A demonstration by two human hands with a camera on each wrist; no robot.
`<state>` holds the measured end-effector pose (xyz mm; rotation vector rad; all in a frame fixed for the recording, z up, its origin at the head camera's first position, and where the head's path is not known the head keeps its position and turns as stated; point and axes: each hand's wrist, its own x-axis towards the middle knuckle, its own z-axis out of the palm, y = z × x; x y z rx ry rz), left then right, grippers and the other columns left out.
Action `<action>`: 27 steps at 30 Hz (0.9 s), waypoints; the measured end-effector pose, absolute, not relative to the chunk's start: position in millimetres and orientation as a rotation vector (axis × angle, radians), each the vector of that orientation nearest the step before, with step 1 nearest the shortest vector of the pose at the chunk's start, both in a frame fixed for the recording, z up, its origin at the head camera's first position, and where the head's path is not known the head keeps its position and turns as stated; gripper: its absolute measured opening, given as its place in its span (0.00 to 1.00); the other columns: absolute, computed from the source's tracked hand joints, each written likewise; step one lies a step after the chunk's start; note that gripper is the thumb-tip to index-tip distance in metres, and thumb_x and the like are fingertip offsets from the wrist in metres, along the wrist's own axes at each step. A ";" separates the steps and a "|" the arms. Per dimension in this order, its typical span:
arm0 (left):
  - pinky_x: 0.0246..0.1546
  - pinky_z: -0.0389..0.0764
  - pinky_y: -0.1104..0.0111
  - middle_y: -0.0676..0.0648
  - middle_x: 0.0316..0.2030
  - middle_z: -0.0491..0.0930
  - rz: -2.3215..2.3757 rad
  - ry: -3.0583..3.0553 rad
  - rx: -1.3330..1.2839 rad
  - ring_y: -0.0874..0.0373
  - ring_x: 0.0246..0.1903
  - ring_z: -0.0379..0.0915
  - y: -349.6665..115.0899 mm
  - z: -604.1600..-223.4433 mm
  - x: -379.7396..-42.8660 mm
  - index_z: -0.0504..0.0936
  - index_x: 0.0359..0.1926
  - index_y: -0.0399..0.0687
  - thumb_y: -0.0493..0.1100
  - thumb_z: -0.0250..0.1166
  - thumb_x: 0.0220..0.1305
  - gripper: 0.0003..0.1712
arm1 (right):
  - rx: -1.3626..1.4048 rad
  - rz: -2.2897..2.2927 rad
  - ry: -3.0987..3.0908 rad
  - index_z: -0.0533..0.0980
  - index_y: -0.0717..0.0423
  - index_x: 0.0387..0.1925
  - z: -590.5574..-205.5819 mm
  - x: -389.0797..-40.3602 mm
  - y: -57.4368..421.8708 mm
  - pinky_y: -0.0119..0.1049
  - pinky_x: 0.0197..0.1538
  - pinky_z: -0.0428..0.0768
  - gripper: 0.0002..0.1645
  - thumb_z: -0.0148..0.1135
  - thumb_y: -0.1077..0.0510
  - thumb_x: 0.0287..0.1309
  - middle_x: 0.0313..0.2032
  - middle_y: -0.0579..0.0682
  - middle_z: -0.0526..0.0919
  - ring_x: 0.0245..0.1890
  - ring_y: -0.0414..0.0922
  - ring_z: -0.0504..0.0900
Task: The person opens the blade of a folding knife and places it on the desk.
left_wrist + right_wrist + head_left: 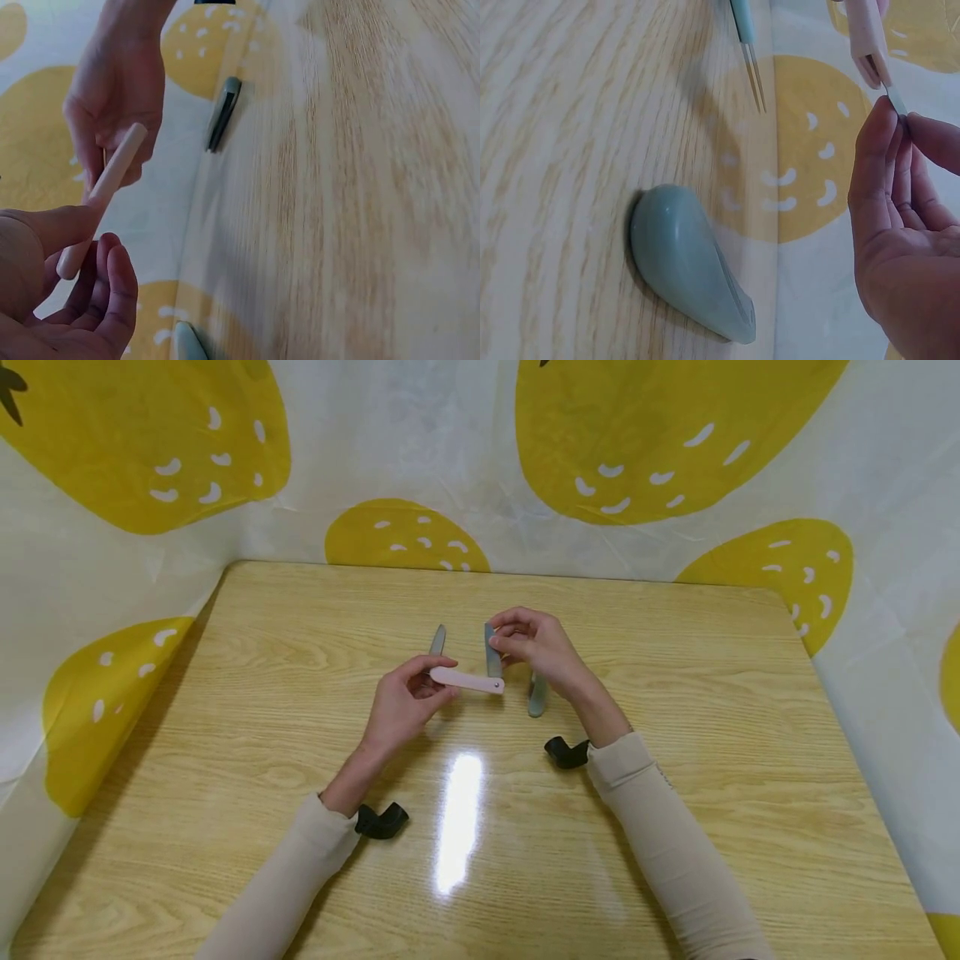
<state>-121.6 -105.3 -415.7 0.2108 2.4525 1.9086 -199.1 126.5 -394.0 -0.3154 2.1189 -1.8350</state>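
Between both hands is a folding knife with a pink handle (468, 680), its metal blade (492, 662) at roughly a right angle to the handle. The left hand (405, 697) grips the handle's left end between thumb and fingers. The right hand (536, 643) pinches the blade between thumb and fingertips, which the right wrist view also shows. Below the right hand lies a grey-green folded knife (537, 695), partly covered by that hand in the head view. Behind the left hand lies another knife with a slim metal blade (437, 640); its pale teal handle (741, 21) shows in the right wrist view.
All this is on a light wood-grain table (300, 610). A white curtain with yellow fruit prints (420, 443) hangs along the back and sides. Black wrist mounts (382, 821) stick out from both beige sleeves (660, 835). A bright light reflection lies on the table's middle.
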 end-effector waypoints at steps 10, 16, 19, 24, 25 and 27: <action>0.33 0.83 0.77 0.38 0.43 0.88 1.899 2.547 0.212 0.60 0.32 0.83 -107.9 -418.1 -119.6 0.89 0.50 0.43 0.36 0.78 0.59 0.17 | -0.319 -1.828 2.095 0.78 0.65 0.57 -391.7 -199.0 127.7 0.50 0.46 0.89 0.17 0.64 0.62 0.71 0.38 0.49 0.82 0.34 0.40 0.85; 0.27 0.77 0.76 0.39 0.37 0.89 1.875 2.604 0.159 0.61 0.27 0.79 -109.5 -419.7 -116.8 0.91 0.47 0.45 0.40 0.80 0.57 0.16 | -0.286 -1.902 2.060 0.77 0.69 0.56 -394.5 -200.8 130.9 0.42 0.42 0.89 0.18 0.65 0.65 0.68 0.37 0.48 0.80 0.33 0.39 0.83; 0.25 0.75 0.76 0.39 0.36 0.89 1.867 2.619 0.127 0.61 0.27 0.78 -110.6 -420.3 -115.9 0.92 0.46 0.45 0.42 0.81 0.56 0.16 | -0.260 -1.943 2.043 0.76 0.70 0.57 -395.5 -200.7 131.6 0.39 0.41 0.89 0.18 0.65 0.67 0.68 0.37 0.49 0.79 0.32 0.39 0.83; 0.23 0.73 0.77 0.38 0.32 0.89 1.902 2.607 0.074 0.64 0.24 0.77 -110.4 -421.7 -116.5 0.92 0.44 0.45 0.44 0.83 0.54 0.16 | -0.208 -1.998 2.056 0.76 0.70 0.57 -397.3 -201.3 132.5 0.36 0.40 0.89 0.18 0.64 0.67 0.68 0.38 0.52 0.79 0.32 0.42 0.84; 0.22 0.73 0.77 0.38 0.32 0.88 1.913 2.602 0.067 0.64 0.24 0.77 -110.0 -421.8 -116.5 0.92 0.43 0.45 0.44 0.83 0.54 0.16 | -0.197 -2.009 2.055 0.76 0.70 0.57 -398.0 -201.8 132.8 0.36 0.40 0.89 0.18 0.64 0.67 0.68 0.39 0.52 0.79 0.32 0.42 0.84; 0.21 0.72 0.77 0.37 0.30 0.88 1.934 2.595 0.053 0.64 0.23 0.77 -108.9 -421.9 -116.3 0.92 0.42 0.44 0.44 0.83 0.53 0.16 | -0.176 -2.019 2.057 0.76 0.70 0.57 -399.1 -202.7 133.3 0.36 0.40 0.89 0.18 0.64 0.66 0.68 0.39 0.52 0.80 0.33 0.42 0.84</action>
